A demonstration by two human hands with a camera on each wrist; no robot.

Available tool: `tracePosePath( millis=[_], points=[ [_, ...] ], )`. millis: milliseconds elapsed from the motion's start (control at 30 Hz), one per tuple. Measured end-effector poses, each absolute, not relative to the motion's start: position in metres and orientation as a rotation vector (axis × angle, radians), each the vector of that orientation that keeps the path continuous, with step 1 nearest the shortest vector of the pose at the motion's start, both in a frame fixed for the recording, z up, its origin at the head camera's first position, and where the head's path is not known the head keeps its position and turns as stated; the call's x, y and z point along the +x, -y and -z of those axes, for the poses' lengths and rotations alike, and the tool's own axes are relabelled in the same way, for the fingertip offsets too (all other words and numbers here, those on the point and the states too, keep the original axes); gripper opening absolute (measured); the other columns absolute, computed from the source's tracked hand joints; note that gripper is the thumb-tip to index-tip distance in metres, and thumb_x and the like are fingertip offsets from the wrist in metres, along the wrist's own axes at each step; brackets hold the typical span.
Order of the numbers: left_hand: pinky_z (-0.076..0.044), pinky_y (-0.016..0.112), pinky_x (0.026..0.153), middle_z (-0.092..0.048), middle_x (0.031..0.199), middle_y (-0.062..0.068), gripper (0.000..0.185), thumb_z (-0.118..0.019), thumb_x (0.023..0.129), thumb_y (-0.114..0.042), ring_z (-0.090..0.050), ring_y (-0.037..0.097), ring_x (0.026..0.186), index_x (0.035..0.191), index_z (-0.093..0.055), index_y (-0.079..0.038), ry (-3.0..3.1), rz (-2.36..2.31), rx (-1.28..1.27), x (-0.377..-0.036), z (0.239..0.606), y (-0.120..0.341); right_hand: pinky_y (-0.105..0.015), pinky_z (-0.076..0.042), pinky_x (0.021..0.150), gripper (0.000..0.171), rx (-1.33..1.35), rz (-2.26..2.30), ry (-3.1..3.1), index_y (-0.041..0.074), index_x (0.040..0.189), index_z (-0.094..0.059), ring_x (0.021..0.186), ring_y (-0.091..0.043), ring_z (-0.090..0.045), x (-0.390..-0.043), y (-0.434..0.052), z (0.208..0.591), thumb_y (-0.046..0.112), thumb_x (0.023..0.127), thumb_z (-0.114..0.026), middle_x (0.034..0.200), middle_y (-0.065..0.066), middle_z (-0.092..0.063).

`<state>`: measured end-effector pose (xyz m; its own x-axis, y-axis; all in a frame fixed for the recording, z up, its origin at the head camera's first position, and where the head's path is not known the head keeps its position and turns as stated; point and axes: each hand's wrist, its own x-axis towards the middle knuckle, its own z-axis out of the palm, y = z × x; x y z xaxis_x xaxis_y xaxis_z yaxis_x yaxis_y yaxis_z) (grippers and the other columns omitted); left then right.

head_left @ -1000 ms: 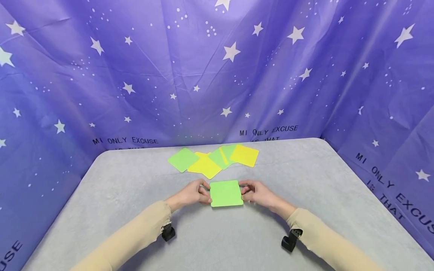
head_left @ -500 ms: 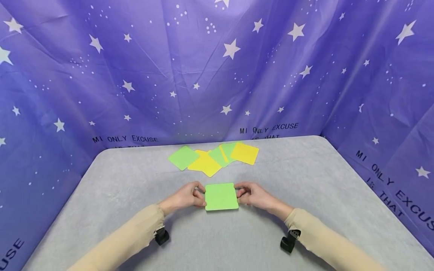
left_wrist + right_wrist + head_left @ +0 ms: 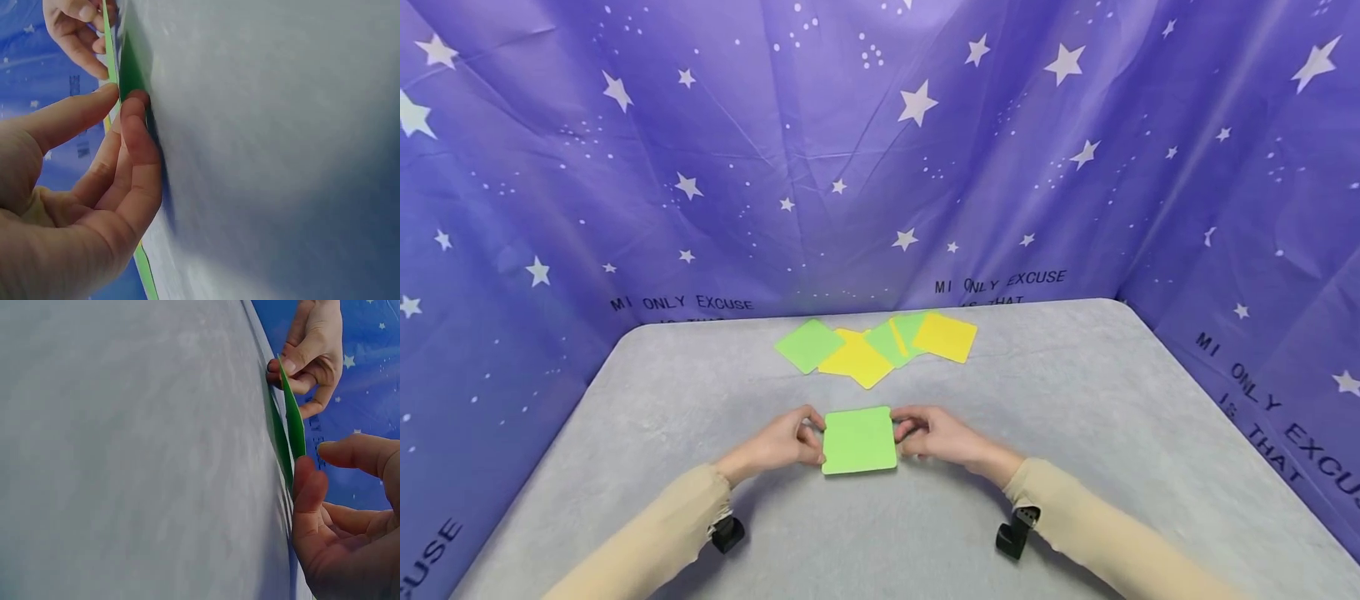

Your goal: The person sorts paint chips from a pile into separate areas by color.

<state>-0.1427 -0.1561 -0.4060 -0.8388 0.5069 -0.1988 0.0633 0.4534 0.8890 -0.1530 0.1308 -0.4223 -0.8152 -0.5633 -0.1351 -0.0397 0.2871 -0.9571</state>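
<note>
A bright green square card (image 3: 859, 442) with rounded corners is held level, close over the table, its shadow showing beneath it in both wrist views. My left hand (image 3: 782, 437) pinches its left edge, with the thumb (image 3: 107, 95) on top and curled fingertips (image 3: 136, 100) underneath. At the opposite edge my right hand (image 3: 936, 435) has its fingers curled at the card, the fingertips (image 3: 303, 472) right at its underside. The thumb of that hand (image 3: 331, 452) shows a small gap from the card in the right wrist view.
Behind the hands, several overlapping cards lie in a row, among them a green card (image 3: 809, 346) at the left end and a yellow card (image 3: 946, 337) at the right. The grey table (image 3: 700, 367) meets a purple star-printed curtain (image 3: 850, 125) at its back edge.
Both hands have carried the green card to the left and slightly nearer the table's front. The row of cards at the back stays in place.
</note>
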Motion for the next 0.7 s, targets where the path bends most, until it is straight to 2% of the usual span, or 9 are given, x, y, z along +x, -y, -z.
tracePosePath(
  millis=[233,467,600,700],
  points=[
    [-0.051,0.03,0.065,-0.065,0.078,0.006,0.043,-0.071,0.082,0.002,-0.061,0.019,0.071,0.116,-0.047,0.011,-2.297,-1.338,0.481,-0.135,0.403,0.189,-0.026,-0.047,0.058,0.067,-0.541,1.58,-2.004,-0.011,0.138,-0.042,0.073,-0.014,-0.055,-0.154,-0.097,0.421,-0.001,0.077,-0.067,0.101,-0.012,-0.061],
    [-0.049,0.029,0.062,-0.064,0.078,0.007,0.041,-0.07,0.083,0.002,-0.06,0.021,0.07,0.115,-0.047,0.012,-2.313,-1.301,0.467,-0.13,0.397,0.217,-0.028,-0.053,0.063,0.065,-0.551,1.605,-1.916,-0.008,0.138,-0.045,0.075,-0.014,-0.062,-0.153,-0.073,0.423,-0.002,0.078,-0.068,0.105,-0.012,-0.065],
    [-0.048,0.028,0.06,-0.063,0.075,0.006,0.038,-0.071,0.082,0.003,-0.057,0.02,0.069,0.111,-0.048,0.011,-2.34,-1.235,0.463,-0.129,0.394,0.228,-0.03,-0.055,0.066,0.065,-0.56,1.593,-1.866,-0.007,0.14,-0.043,0.08,-0.016,-0.065,-0.152,-0.067,0.422,-0.002,0.079,-0.066,0.11,-0.014,-0.065],
    [-0.047,0.027,0.057,-0.062,0.073,0.004,0.027,-0.07,0.083,0.0,-0.056,0.019,0.066,0.101,-0.052,0.008,-2.383,-1.154,0.473,-0.129,0.391,0.234,-0.031,-0.055,0.069,0.064,-0.559,1.598,-1.838,-0.006,0.141,-0.043,0.084,-0.019,-0.067,-0.152,-0.068,0.423,-0.002,0.081,-0.064,0.114,-0.016,-0.064]
  ],
)
